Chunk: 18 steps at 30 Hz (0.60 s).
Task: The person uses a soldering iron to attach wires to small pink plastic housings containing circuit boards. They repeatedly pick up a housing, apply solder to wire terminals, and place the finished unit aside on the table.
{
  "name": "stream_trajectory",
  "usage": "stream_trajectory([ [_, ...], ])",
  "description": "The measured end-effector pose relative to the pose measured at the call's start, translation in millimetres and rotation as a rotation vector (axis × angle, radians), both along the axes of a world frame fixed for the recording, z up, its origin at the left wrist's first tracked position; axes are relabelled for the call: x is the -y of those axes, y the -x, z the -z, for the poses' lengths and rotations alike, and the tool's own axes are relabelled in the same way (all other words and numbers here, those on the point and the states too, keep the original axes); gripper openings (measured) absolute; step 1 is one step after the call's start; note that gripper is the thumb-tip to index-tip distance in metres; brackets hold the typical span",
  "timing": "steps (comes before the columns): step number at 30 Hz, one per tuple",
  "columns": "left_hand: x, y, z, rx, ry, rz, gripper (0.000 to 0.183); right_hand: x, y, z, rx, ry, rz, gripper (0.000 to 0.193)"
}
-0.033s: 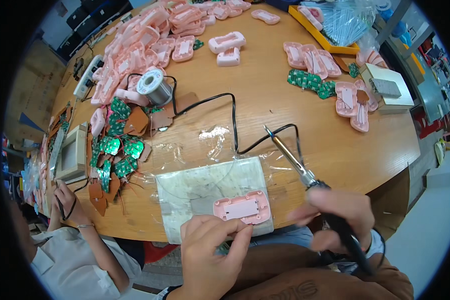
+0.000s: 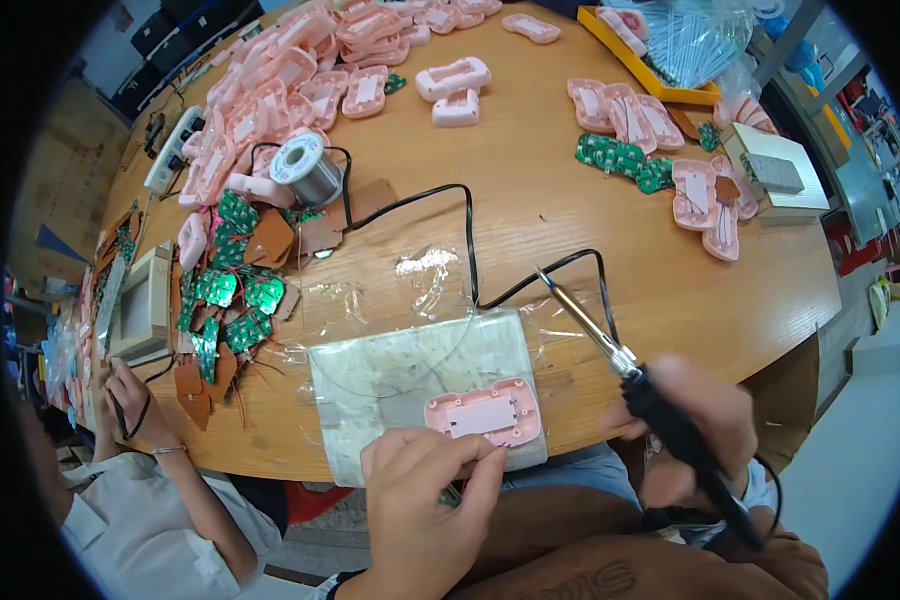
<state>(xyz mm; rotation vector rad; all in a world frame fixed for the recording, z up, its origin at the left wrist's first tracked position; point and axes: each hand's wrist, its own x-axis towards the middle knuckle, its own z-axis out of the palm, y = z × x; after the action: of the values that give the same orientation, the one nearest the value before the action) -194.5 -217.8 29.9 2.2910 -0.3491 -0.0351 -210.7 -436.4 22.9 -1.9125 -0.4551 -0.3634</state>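
Observation:
My right hand [image 2: 708, 415], somewhat blurred, grips a soldering iron [image 2: 682, 432] by its black handle. The metal tip points up and to the left, above the table and apart from everything near it. Thumb and forefinger of my left hand [image 2: 432, 495] are pinched together at the lower edge of a pink plastic shell [image 2: 483, 413]; what they hold is too small to name. This shell lies open side up, a pale rectangular panel inside it, on a whitish plastic-covered pad [image 2: 370, 365]. Under my left hand a bit of green circuit board [image 2: 452, 493] shows, mostly hidden.
Left of the pad lie green circuit boards [image 2: 248, 328] with brown pieces and red wires. Behind them stand a solder spool [image 2: 308, 172] and a heap of pink shells [image 2: 270, 100]. A black cord [image 2: 468, 235] crosses the table. At the left, another person's hand [image 2: 140, 405] holds a dark cord.
My right hand and the soldering iron have shifted slightly right and down. My left hand and the pink shell have stayed nearly where they were.

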Motion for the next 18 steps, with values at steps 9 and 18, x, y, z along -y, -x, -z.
stream_trajectory([
  [9, 18.8, -8.8, 40.6, 0.067, -0.057, -0.051, 0.011, 17.9, 29.4, 27.5, -0.057, -0.114, -0.008, 0.034],
  [18, 17.4, -11.3, 37.0, -0.012, -0.092, -0.031, 0.012, 16.8, 23.3, 37.1, -0.084, 0.010, -0.132, 0.027],
])
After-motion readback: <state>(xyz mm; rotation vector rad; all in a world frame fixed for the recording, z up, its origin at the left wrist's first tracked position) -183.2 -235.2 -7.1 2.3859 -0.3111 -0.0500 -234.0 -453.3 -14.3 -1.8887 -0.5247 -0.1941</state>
